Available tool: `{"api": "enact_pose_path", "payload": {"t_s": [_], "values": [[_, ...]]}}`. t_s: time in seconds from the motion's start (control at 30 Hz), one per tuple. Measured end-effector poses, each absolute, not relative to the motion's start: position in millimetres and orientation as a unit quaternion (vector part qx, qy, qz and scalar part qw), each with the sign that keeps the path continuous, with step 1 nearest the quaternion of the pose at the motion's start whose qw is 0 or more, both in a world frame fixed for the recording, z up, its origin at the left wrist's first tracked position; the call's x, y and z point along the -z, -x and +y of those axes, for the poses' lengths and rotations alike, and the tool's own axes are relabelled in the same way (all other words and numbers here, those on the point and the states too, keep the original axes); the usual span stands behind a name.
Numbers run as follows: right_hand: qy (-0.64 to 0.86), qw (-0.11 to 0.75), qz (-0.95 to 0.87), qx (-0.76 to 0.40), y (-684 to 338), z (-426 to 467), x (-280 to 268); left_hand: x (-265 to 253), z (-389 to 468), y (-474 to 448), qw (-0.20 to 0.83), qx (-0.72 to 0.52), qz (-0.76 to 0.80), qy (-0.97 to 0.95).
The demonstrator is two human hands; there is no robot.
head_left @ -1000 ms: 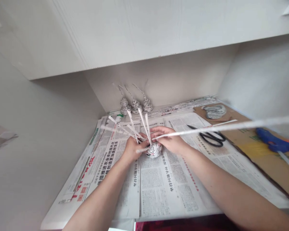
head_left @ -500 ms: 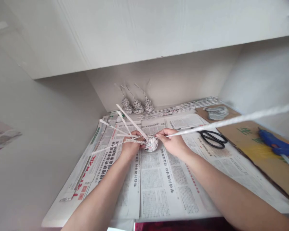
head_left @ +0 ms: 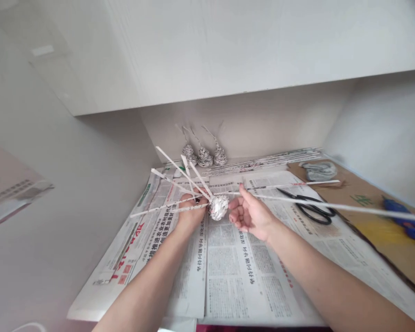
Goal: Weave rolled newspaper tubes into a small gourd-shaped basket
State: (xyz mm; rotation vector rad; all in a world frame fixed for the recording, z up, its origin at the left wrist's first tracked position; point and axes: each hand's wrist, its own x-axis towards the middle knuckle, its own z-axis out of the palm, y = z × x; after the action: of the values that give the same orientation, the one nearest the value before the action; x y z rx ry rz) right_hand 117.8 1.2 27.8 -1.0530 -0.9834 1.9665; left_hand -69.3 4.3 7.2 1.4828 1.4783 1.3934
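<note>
My left hand (head_left: 191,216) is closed around a small round weaving of rolled newspaper strips (head_left: 219,208), just above the newspaper-covered table. Several paper strips (head_left: 180,182) fan out from it past my left fingers, toward the back and the left. Two longer paper rods run out to the right; the white one (head_left: 332,205) passes in front of the scissors. Beside the weaving's right side is my right hand (head_left: 252,213), palm turned inward, fingers curled but apart, thumb raised near the rods. Nothing is gripped in it. My left fingertips are partly hidden by the strips.
Three gourd-shaped paper weavings (head_left: 204,157) stand at the back wall, near a bundle of paper rods (head_left: 263,161). Black-handled scissors (head_left: 313,213) lie at the right. A cardboard sheet (head_left: 376,230) carries a grey cloth-like bundle (head_left: 320,171) and a blue glue gun (head_left: 408,224).
My right hand has let go of the long strip and opened, turning palm inward. The long white rod has swung lower on the right, and another rod now points right. The view has shifted slightly.
</note>
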Motion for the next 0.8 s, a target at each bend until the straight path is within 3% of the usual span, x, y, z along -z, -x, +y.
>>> {"api": "enact_pose_path", "payload": {"t_s": [0.13,0.3,0.37,0.53,0.8], "values": [[0.479,0.344,-0.514,-0.623,-121.3,-0.4,-29.0,-14.4,1.7,66.7,0.302,-0.525,0.571,-0.554],[0.459,0.435,-0.756,-0.166,-118.4,-9.3,-28.9,-14.4,-2.9,62.9,0.237,-0.505,0.557,-0.615],[0.431,0.432,-0.79,-0.064,-117.3,-10.2,-28.5,-12.9,-5.1,61.7,0.215,-0.496,0.544,-0.642],[0.452,0.365,-0.813,-0.042,-117.2,-4.4,-21.1,-11.6,-9.4,57.1,0.201,-0.467,0.554,-0.659],[0.544,0.289,-0.768,-0.175,-122.9,3.9,-10.0,-5.5,-8.5,51.1,0.241,-0.451,0.569,-0.644]]}}
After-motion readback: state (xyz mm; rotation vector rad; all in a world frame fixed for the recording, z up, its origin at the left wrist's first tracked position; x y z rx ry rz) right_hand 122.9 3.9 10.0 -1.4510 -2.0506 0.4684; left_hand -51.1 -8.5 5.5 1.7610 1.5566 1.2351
